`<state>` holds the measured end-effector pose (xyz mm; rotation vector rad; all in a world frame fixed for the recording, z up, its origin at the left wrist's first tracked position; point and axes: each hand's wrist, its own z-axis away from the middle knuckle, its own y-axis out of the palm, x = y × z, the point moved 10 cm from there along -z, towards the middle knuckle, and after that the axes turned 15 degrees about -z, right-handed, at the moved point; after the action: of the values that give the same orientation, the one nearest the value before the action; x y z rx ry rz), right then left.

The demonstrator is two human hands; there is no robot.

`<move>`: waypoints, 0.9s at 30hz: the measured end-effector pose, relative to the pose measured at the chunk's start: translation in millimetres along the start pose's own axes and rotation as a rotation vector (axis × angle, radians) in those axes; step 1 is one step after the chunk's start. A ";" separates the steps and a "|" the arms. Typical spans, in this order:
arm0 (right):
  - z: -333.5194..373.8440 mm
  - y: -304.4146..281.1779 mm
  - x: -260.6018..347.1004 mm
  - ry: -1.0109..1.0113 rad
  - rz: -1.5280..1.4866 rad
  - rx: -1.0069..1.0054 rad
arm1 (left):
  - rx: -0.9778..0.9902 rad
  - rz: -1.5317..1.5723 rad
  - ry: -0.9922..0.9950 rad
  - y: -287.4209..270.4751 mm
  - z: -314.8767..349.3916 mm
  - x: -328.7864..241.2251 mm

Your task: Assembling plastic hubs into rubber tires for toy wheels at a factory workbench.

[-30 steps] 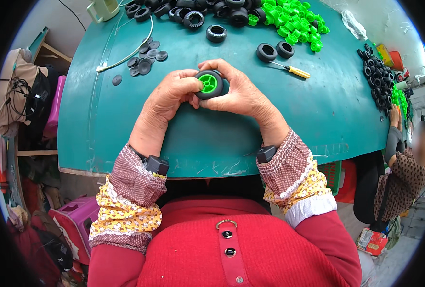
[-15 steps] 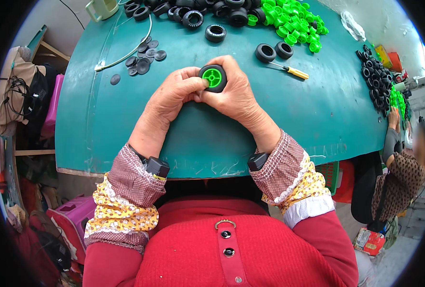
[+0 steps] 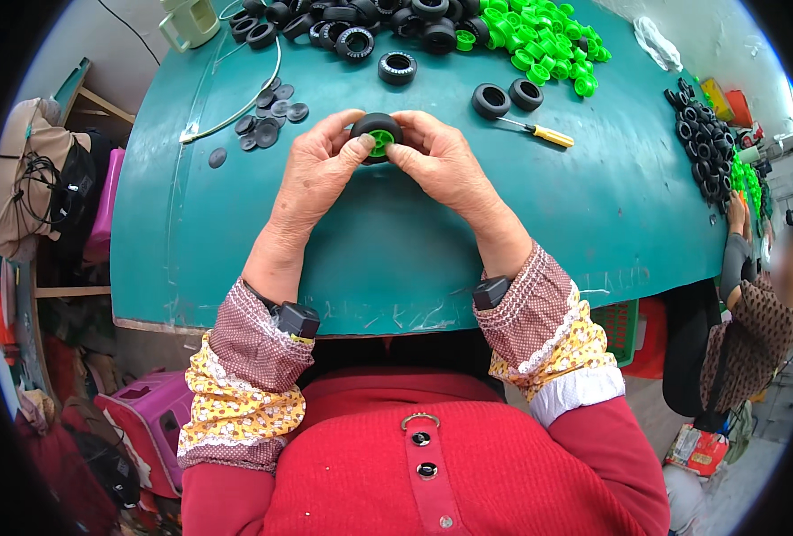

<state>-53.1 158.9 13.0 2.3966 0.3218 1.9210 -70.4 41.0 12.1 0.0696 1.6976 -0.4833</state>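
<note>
Between my two hands, raised over the green table (image 3: 539, 205), is a toy wheel (image 3: 378, 130): a black tyre around a bright green rim. My left hand (image 3: 320, 161) grips its left side, thumb pressed on the green rim. On the right side my right hand (image 3: 441, 161) holds it, with that thumb also at the rim. The fingers behind the tyre are partly hidden. Just beyond the wheel lies a single black tyre (image 3: 397, 68). Left of my hands are several flat black discs (image 3: 267, 133). A yellow-handled screwdriver (image 3: 553, 136) rests to the right, its shaft by two tyres (image 3: 491, 101).
Piles of black tyres (image 3: 354, 44) and green rims (image 3: 548, 45) cover the far side. A pale cable (image 3: 235, 122) curves past the discs; a mug (image 3: 189, 24) stands at far left. At the right end a co-worker's hands (image 3: 738, 214) are among more tyres (image 3: 700, 147).
The wheel has moved slightly left and tipped, so its green face shows more obliquely. My right hand has shifted from around the tyre's top to its right side, thumb on the rim.
</note>
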 end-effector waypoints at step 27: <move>7.0 11.1 4.6 -0.059 0.171 -0.055 | 0.033 -0.195 0.024 2.5 -0.9 1.4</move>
<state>-44.0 149.5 17.7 2.5127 0.0607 1.8920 -70.8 43.3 10.1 -0.0676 1.7282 -0.6577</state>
